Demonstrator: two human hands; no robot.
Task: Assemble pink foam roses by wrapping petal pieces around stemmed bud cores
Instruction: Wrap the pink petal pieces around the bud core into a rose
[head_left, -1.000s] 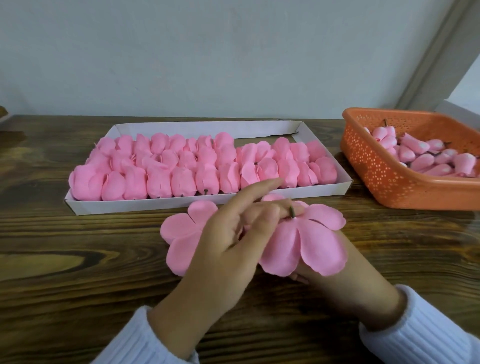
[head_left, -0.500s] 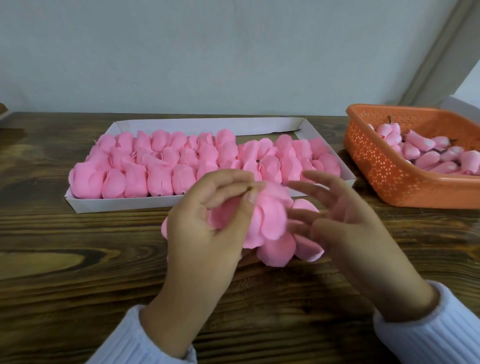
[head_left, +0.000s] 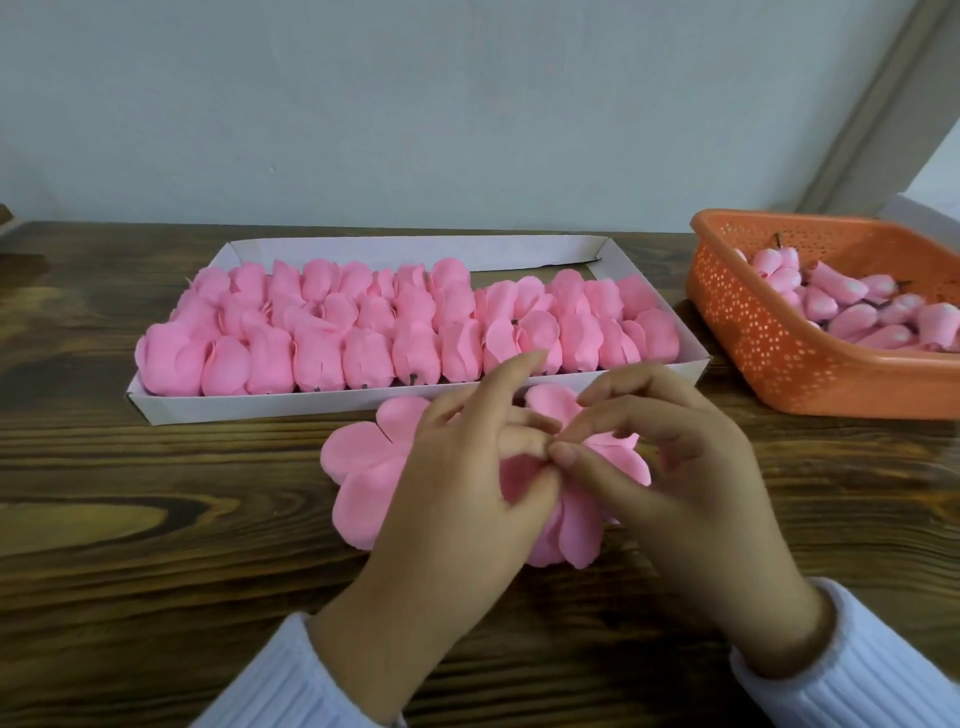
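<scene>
This looks like a small handcraft work spot in a plain room, perhaps a home; the frame cannot settle which. A dark wood-grain table stands against a bare pale wall, with grey door or window trim rising at 2 o'clock. At 12 o'clock a shallow white cardboard tray is packed with rows of pink foam roses. At 3 o'clock an orange perforated plastic basket holds a heap of bud cores. At 6 o'clock the left hand and right hand, in white ribbed sleeves, pinch a flat petal piece.
</scene>
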